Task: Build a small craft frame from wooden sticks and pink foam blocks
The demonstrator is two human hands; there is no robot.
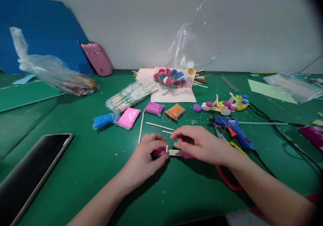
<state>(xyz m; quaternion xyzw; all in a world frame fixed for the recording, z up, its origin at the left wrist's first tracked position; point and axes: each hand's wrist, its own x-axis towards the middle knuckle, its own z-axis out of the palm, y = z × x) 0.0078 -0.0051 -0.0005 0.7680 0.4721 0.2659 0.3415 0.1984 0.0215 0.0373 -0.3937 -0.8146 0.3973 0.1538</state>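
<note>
My left hand (150,151) reaches in palm-down, thumb and fingers pinching the left end of the sticks (176,152) around a purple piece (158,152). My right hand (193,141) arches over their other end, fingers bent; whether it grips, I cannot tell. The sticks lie between my hands, over the table (151,195).

phone (35,175) cut off, l. edge; purple pc. (159,152) part hidden by l. fingers (155,144)
</note>
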